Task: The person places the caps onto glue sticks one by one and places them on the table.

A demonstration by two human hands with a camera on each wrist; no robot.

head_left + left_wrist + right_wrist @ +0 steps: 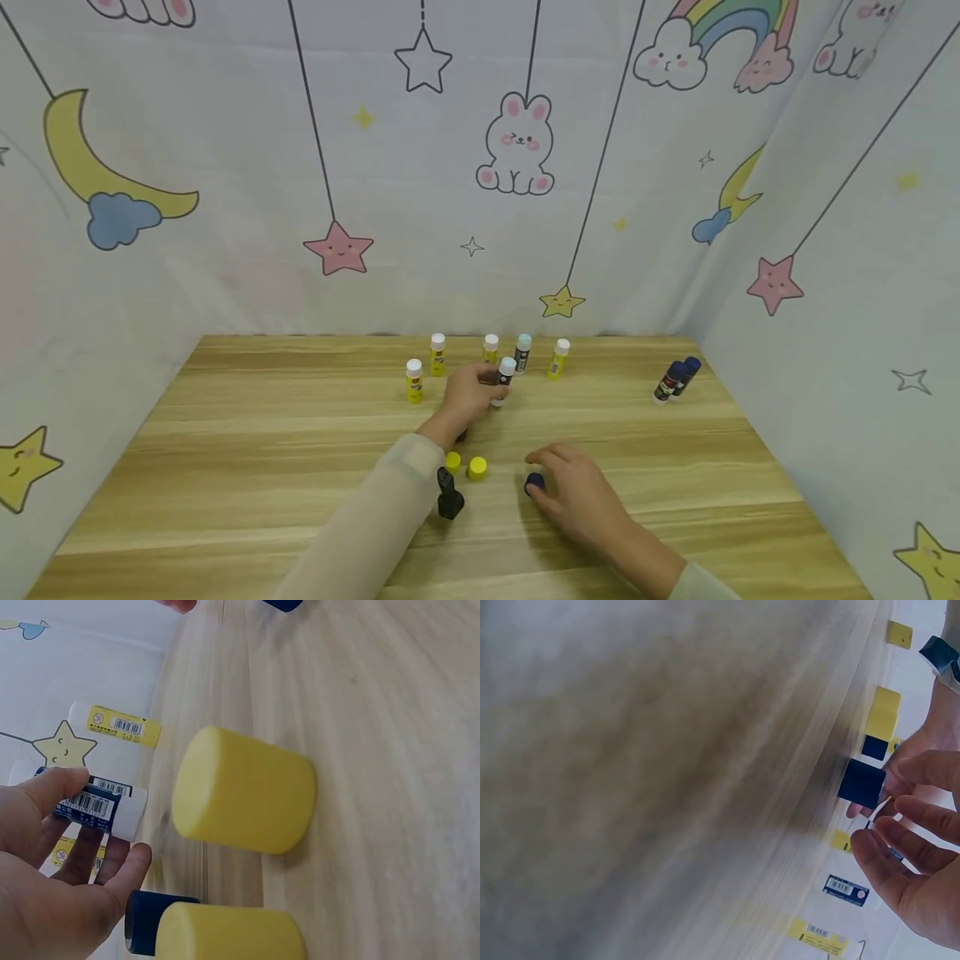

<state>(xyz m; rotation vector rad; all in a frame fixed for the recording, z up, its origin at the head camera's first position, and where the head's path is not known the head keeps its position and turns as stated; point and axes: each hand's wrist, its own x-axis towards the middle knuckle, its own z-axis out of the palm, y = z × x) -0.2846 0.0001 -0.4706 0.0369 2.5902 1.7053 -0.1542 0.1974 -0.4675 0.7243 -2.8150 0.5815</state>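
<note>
My left hand (468, 394) holds a glue stick (504, 383) with a dark blue label and a pale top. In the left wrist view its thumb lies over the label (88, 806) and the fingers curl beneath. A navy cap (534, 483) stands on the table between the thumb and fingers of my right hand (581, 496). Those fingers are spread and loosely bent; whether the thumb touches the cap I cannot tell. Two yellow caps (477, 468) stand beside the left forearm, and another navy cap (154, 922) is partly hidden behind them.
Several yellow glue sticks (415, 383) with white tops and a dark-labelled one (522, 356) stand at the back. Two glue sticks with navy caps (670, 383) stand at the right. A black device (448, 498) sits by the left sleeve. Patterned cloth (435, 192) hangs behind the table.
</note>
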